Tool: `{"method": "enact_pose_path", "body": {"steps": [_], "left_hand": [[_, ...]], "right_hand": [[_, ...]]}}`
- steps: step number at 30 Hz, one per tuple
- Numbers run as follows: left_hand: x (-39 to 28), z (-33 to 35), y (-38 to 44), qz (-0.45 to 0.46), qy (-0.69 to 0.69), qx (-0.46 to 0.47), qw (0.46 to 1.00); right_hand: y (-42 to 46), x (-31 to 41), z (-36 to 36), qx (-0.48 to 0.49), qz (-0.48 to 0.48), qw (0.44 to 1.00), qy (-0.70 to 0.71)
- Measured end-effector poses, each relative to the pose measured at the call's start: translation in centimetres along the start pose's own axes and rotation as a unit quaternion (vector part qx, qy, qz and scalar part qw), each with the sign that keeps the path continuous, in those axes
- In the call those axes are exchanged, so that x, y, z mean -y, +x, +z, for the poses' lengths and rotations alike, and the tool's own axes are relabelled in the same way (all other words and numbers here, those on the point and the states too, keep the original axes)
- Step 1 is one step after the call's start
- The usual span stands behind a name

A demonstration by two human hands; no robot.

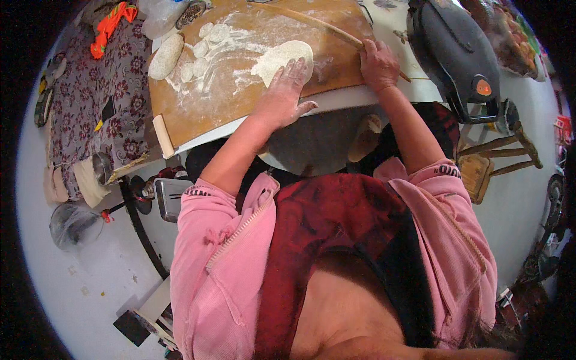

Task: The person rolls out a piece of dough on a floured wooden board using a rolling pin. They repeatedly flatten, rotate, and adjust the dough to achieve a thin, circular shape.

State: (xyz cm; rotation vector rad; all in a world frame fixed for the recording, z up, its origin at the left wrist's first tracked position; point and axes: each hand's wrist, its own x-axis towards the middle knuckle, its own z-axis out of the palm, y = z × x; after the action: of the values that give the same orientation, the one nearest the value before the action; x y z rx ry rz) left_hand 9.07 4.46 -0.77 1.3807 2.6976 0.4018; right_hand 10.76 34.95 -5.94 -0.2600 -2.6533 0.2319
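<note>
My left hand lies flat on a thin sheet of floured dough, its thumb spread out past the near edge of the wooden board. At the board's right side, my right hand grips a long wooden rolling pin near one end. The pin slants away across the far side of the board, behind the dough sheet and apart from it. Several small floured dough pieces sit on the board's left half in loose flour. Beyond them, at the left edge, rests a larger oval dough lump.
A black electric griddle with a closed lid stands to the right of the board. Below it is a small wooden stool. Floral cloth covers a surface at the left, with an orange cloth on it. A plastic bag lies behind the lump.
</note>
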Motion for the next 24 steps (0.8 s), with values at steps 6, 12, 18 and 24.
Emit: {"method": "enact_pose_path", "body": {"steps": [6,12,18,24], "left_hand": [[1.2,1.4,2.9,-0.042,0.044,-0.020,0.998],[7.8,0.3,0.0,-0.211,0.081,-0.067,0.972],[5.3,-0.2,0.6,-0.152,0.067,-0.040,0.985],[-1.4,0.8,2.2,0.032,0.068,0.056,0.996]], "right_hand": [[0.2,-0.2,0.2,0.002,0.002,1.000,-0.009],[-0.1,0.6,-0.7,-0.003,0.010,1.000,0.009],[0.2,0.9,-0.9,0.005,0.010,1.000,-0.011],[0.0,0.0,0.2,-0.014,0.006,1.000,-0.004]]}}
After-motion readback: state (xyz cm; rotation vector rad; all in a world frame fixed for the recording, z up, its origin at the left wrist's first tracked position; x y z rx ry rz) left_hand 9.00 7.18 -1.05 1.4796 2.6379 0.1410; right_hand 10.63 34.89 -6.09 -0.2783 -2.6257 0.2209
